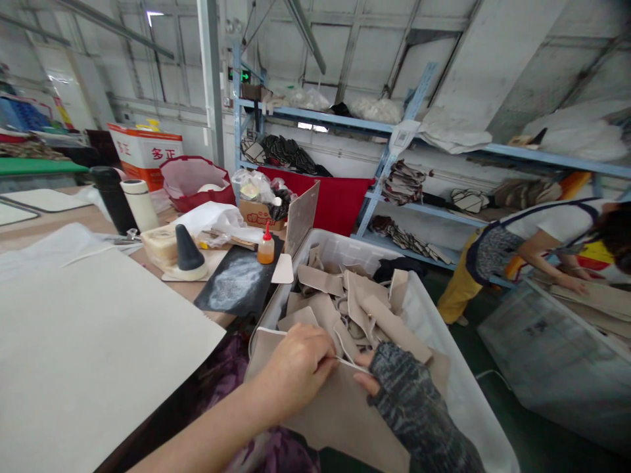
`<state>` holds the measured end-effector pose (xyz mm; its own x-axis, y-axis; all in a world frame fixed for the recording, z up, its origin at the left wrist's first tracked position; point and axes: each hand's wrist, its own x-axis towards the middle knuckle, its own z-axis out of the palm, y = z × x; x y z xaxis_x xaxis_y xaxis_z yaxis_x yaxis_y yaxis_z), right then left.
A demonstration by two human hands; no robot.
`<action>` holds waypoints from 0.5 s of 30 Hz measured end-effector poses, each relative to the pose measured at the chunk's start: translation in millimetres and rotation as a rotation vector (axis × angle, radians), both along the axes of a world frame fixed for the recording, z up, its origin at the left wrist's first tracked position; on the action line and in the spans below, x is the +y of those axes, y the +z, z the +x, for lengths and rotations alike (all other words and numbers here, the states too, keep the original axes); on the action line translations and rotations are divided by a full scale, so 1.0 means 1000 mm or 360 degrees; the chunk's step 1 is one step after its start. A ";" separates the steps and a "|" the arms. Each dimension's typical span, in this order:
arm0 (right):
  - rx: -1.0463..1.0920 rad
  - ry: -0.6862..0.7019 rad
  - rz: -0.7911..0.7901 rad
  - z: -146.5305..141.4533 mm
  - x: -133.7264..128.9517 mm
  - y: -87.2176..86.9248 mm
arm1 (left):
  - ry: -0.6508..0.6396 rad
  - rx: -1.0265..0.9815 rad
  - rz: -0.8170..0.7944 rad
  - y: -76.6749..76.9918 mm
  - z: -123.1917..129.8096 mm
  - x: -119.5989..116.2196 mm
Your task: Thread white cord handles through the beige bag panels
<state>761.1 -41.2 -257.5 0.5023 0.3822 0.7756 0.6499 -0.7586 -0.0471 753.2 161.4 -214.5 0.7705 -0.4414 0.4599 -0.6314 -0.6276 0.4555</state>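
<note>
A flat beige fabric panel [340,414] with a pale edge lies across my lap and the near end of a white plastic bin [458,341]. My left hand [308,358] is closed in a pinch on its upper edge. Close beside it, my right hand [369,374], in a dark grey patterned sleeve, grips the same edge between thumb and fingers. A short length of the pale edge shows between the two hands. Behind them, several similar beige pieces [365,302] are heaped loosely in the bin.
To the left stands a worktable with a large pale sheet [98,341], a dark powdery board [241,279], a red-capped bottle [266,246] and a dark cone [188,253]. Blue shelving [340,118] runs behind. At right, another person [527,243] bends over a grey bin [552,348].
</note>
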 end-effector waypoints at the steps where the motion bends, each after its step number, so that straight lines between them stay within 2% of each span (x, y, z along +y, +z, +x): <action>1: -0.0025 -0.0015 -0.0022 0.000 0.003 0.001 | -0.0009 -0.0022 0.0003 0.000 -0.001 -0.001; 5: -0.0042 -0.0061 -0.0114 -0.003 0.011 0.007 | -0.0044 -0.0129 0.0033 -0.001 -0.003 -0.002; 9: -0.0032 -0.0040 -0.0023 -0.006 0.012 0.012 | -0.0113 -0.0215 0.0079 0.001 -0.003 0.002; 12: -0.0050 -0.0065 0.0001 -0.007 0.010 0.012 | -0.0138 -0.0212 0.0092 0.006 -0.003 0.009; 15: -0.0046 -0.0111 0.0004 -0.006 0.005 0.010 | -0.0075 -0.0180 0.0060 0.012 -0.001 0.021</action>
<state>754.6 -36.4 -247.0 0.5051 0.3448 0.7911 0.5965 -0.8020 -0.0313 751.7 182.2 -202.3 0.6928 -0.4944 0.5250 -0.7065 -0.6112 0.3567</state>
